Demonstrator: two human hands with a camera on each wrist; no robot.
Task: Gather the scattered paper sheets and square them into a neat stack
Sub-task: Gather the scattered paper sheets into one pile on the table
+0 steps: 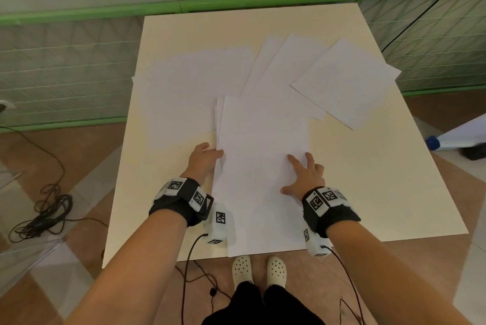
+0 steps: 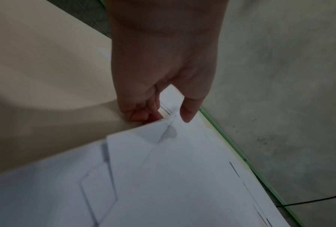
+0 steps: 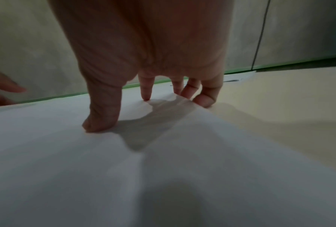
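Near edge of the cream rectangular worktop (image 1: 368,180): a partly gathered pile of white paper sheets (image 1: 263,166) lies between the two hands, its long axis running from the person straight away toward the far edge, its near end overhanging the worktop's near edge. The left hand (image 1: 202,160) meets the pile's left long edge; in the left wrist view its fingers (image 2: 143,115) curl at the edge with the thumb above, so this grip appears to pinch the staggered margins, though the contact is partly hidden. The right hand (image 1: 305,180) lies flat on top near the pile's right long edge, fingers spread and straight; the right wrist view shows the fingertips (image 3: 146,96) pressing the top sheet, which buckles slightly beside them. This grip is spread apart, clamped on nothing.

The pile's left margin shows several offset edges, so squaring is judged unfinished; the coming move likely turns on pushing inward across the short axis from both sides.

Farther out: a loose spread of white sheets (image 1: 189,93) lies left of and beyond the left hand, and a fan of angled white sheets (image 1: 342,82) lies beyond the right hand, long axes slanting right, one corner reaching past the worktop's right edge.
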